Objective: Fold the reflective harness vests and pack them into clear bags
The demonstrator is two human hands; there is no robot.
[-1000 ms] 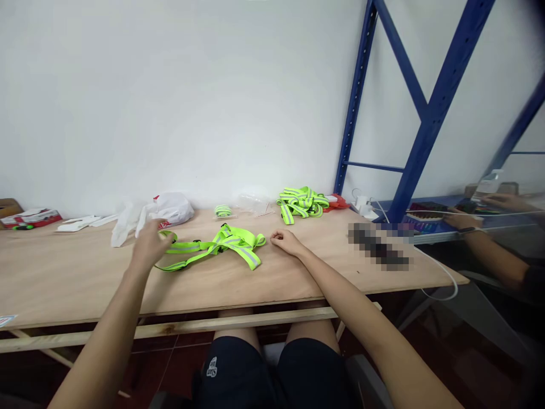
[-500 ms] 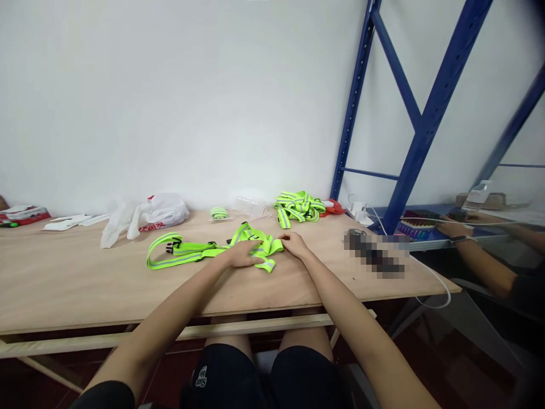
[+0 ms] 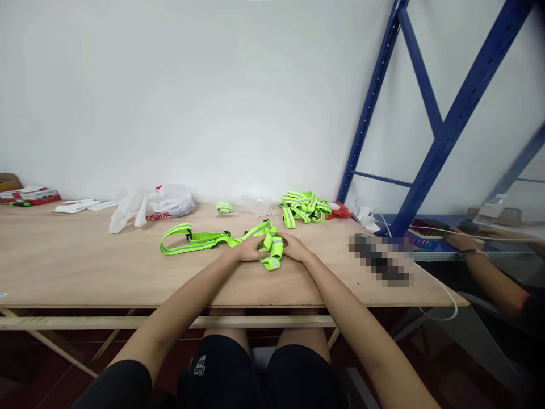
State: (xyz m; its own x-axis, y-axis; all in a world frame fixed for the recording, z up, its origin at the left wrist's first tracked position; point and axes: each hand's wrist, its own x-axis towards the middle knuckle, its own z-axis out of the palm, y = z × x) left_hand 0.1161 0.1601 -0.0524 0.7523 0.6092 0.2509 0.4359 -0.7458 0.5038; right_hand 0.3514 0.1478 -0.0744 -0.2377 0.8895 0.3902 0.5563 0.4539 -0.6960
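A neon-yellow reflective strap (image 3: 200, 242) with grey stripes and black buckles lies on the wooden table, its left part in a loop. Its right part is bunched up between my hands. My left hand (image 3: 251, 249) is closed around the bunched part from the left. From the right, my right hand (image 3: 293, 247) grips the same folds, its fingers curled against them. A short end of the strap hangs toward me below the fingers. Some fingertips are hidden behind the folds.
At the back lie a heap of similar straps (image 3: 303, 208), a packed strap roll (image 3: 224, 208), a clear plastic bag (image 3: 254, 203) and a white bag (image 3: 172, 201). A blue rack (image 3: 426, 162) stands right. Another person's arm (image 3: 489, 272) is at the far right.
My hands have drawn closer together and bunched the strap more tightly. The looped left part has been pulled toward the right, and the view has shifted slightly.
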